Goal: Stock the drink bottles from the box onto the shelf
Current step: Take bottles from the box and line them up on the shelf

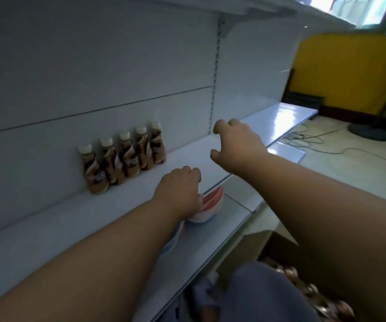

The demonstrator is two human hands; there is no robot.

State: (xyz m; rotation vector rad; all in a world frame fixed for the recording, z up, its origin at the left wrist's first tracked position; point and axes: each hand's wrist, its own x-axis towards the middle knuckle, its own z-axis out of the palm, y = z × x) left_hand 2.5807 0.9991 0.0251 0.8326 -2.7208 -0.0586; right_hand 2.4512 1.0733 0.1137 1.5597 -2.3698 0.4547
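Several brown drink bottles with cream caps stand in a row against the back panel of the white shelf. My left hand hovers over the shelf's front edge, right of the row, fingers curled down and holding nothing. My right hand is higher and further right, fingers spread in an open claw, empty. The cardboard box sits on the floor at the lower right, with copper-coloured bottle tops showing inside, partly hidden by my right arm and knee.
On the lower shelf sit red, white and blue bowls under my left hand. An upper shelf hangs overhead. Cables and a fan base lie on the floor by a yellow wall.
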